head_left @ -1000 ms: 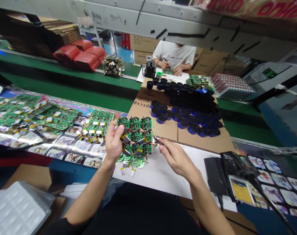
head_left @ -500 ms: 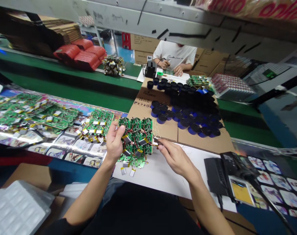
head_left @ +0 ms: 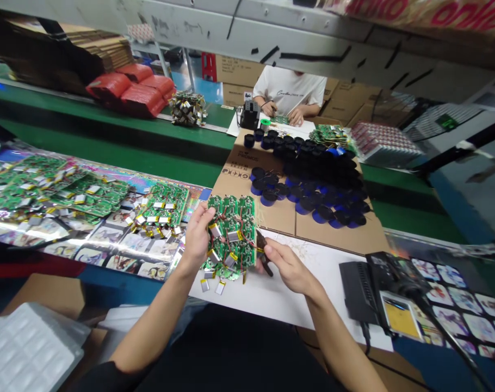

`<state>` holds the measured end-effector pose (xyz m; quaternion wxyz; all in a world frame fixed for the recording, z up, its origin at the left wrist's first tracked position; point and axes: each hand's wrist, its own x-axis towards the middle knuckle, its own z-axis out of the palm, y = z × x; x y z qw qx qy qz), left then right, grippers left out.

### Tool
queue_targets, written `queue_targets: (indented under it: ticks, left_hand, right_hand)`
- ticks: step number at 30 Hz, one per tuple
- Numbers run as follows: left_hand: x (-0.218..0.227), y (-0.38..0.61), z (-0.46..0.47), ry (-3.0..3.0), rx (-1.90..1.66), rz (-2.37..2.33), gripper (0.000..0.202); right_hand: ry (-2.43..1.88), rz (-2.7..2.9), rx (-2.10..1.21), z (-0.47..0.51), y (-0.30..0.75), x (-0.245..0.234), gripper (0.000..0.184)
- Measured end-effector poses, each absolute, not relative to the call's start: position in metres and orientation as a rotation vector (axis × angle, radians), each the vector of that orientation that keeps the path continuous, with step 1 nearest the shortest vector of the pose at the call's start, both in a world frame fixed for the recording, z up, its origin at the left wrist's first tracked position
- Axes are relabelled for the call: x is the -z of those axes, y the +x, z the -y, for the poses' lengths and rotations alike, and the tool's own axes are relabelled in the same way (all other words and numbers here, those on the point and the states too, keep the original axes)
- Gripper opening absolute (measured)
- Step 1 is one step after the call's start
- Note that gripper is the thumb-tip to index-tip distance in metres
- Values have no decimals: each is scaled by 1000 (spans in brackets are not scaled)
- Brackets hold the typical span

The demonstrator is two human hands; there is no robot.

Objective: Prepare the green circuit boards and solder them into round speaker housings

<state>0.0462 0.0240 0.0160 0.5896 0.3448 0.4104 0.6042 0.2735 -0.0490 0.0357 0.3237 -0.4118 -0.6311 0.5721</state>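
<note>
Currently, the left hand (head_left: 198,238) has its fingers curled around a linked cluster of green circuit boards (head_left: 231,231) carrying wired silver-and-yellow pouch batteries, raised over a white paper sheet (head_left: 296,294); the right hand (head_left: 290,267) pinches small dark metal cutters (head_left: 264,256) just beside the cluster's right edge.

Glossy green circuit boards (head_left: 227,206) with shiny foil battery pouches (head_left: 233,236), rough matt cardboard (head_left: 353,239), smooth white paper (head_left: 272,296), plus some seriously glossy printed plastic sheeting (head_left: 125,247).
</note>
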Motion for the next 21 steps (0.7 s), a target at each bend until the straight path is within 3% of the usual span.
queue_targets:
  ticks: [7, 13, 21]
  left_hand:
    - [-24, 34, -33, 910, -1626, -1002, 35]
    - [-23, 39, -29, 896, -1566, -1033, 41]
    - [-17, 36, -28, 950, -1593, -1052, 35]
  right_hand:
    - [-1466, 1914, -1171, 65, 283, -31, 40]
    - [-1472, 1970, -1097, 77, 275, -29, 34]
    - [-1494, 1976, -1004, 75, 276, -30, 32]
